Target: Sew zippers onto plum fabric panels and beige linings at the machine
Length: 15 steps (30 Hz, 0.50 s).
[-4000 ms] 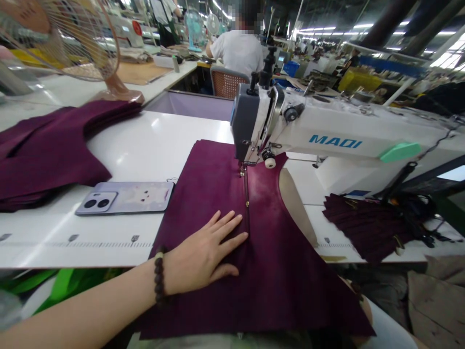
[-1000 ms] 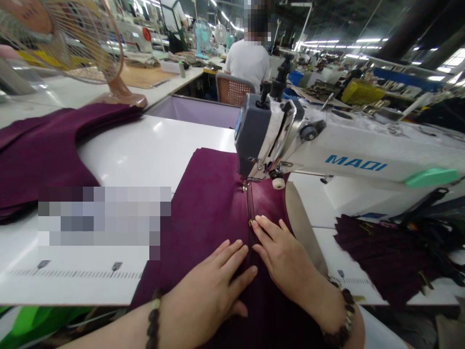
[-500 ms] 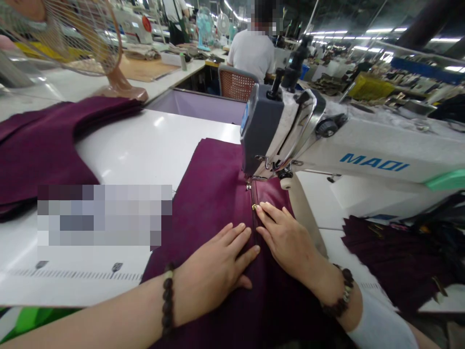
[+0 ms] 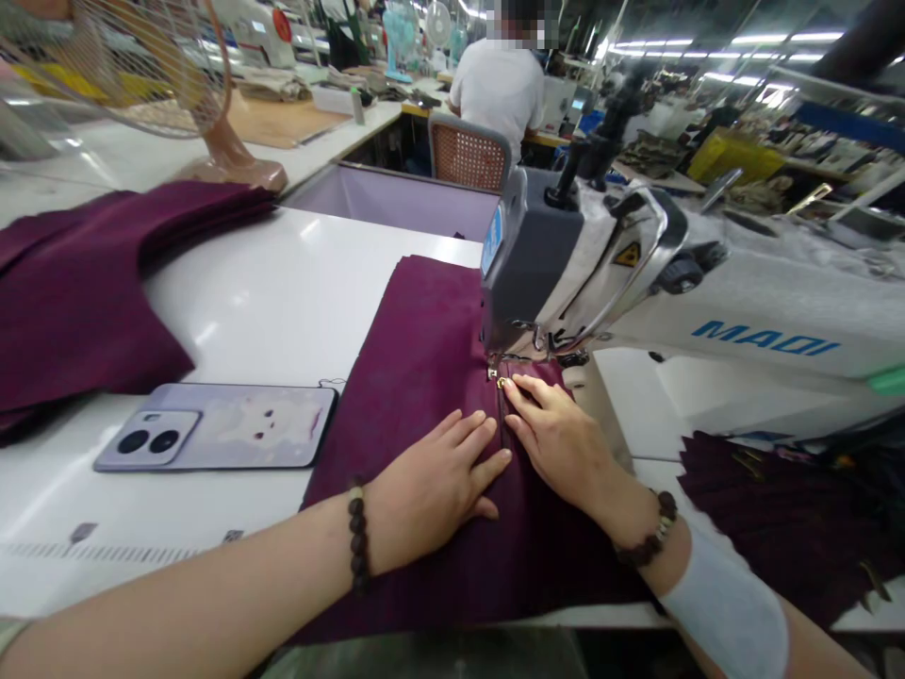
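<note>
My left hand (image 4: 435, 490) lies flat, open, on maroon fabric (image 4: 417, 349) under the sewing machine (image 4: 537, 273); right hand (image 4: 562, 448), half-curled, touches the zip slider (image 4: 501, 383), grip unclear. Stitching looks partway, nearer stretch remaining.

We observe lit tube lights (image 4: 759, 40) in rows under a dark ceiling (image 4: 735, 13); a woven-backed chair (image 4: 468, 157) stands beyond the white counter (image 4: 283, 292).

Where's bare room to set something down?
White tabletop shows between the cloth stack, phone and purple piece; a narrower strip borders the phone and left forearm. Crowded: by the sewing machine, where the left hand and right hand touch that piece.
</note>
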### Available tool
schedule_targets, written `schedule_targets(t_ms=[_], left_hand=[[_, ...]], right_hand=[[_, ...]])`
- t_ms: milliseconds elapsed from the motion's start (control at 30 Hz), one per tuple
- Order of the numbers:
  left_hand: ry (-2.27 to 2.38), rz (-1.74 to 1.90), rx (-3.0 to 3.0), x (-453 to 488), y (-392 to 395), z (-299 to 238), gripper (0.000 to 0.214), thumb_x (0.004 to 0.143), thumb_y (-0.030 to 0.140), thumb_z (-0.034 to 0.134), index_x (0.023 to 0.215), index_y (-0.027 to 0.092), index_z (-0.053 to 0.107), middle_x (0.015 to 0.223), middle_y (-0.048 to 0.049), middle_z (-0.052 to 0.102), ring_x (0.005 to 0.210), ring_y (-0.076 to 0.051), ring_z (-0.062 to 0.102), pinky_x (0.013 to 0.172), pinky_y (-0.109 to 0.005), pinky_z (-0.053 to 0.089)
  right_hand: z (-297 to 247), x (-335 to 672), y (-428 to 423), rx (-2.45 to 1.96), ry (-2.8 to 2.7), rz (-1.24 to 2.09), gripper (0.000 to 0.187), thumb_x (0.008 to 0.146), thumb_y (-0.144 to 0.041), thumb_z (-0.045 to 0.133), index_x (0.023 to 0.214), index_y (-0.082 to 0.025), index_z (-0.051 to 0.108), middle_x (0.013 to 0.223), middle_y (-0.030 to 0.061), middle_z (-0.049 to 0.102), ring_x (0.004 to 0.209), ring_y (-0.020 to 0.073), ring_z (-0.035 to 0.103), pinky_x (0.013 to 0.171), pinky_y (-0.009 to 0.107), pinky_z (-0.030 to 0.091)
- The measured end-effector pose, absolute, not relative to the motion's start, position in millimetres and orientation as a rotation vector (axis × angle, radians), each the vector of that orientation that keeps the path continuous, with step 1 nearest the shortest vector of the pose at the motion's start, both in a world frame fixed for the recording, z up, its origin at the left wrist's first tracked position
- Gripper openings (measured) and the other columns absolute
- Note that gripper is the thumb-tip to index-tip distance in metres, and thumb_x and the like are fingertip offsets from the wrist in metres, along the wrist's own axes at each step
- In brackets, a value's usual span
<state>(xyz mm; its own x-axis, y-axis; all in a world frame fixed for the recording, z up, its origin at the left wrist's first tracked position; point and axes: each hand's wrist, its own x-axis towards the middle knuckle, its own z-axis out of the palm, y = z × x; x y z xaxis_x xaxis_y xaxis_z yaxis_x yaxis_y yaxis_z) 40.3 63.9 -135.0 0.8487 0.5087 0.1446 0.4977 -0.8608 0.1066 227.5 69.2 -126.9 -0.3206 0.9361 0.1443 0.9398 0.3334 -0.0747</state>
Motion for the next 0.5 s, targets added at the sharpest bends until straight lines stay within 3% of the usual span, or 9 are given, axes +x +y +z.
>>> schedule_targets(t_ms=[267, 500], left_hand=[[0.781, 0.269, 2.952, 41, 80, -134, 0.047, 0.087, 0.046, 0.047, 0.124, 0.017, 0.048, 0.126, -0.0155, 0.046, 0.123, -0.029, 0.038, 0.103, -0.043, 0.03], [0.767, 0.228, 2.947, 42, 91, -130, 0.046, 0.087, 0.044, 0.046, 0.124, 0.016, 0.047, 0.125, -0.0168, 0.045, 0.122, -0.03, 0.038, 0.102, -0.045, 0.03]], right_hand=[[-127, 230, 85, -1.723, -2.428, 0.024, 0.04, 0.091, -0.028, 0.036, 0.128, -0.017, 0.047, 0.127, 0.0073, 0.049, 0.115, 0.0224, 0.043, 0.097, 0.037, 0.039], [-131, 234, 92, -1.76, -2.406, 0.016, 0.039, 0.091, -0.032, 0.035, 0.125, -0.021, 0.05, 0.124, 0.0112, 0.051, 0.109, 0.0261, 0.048, 0.089, 0.04, 0.043]])
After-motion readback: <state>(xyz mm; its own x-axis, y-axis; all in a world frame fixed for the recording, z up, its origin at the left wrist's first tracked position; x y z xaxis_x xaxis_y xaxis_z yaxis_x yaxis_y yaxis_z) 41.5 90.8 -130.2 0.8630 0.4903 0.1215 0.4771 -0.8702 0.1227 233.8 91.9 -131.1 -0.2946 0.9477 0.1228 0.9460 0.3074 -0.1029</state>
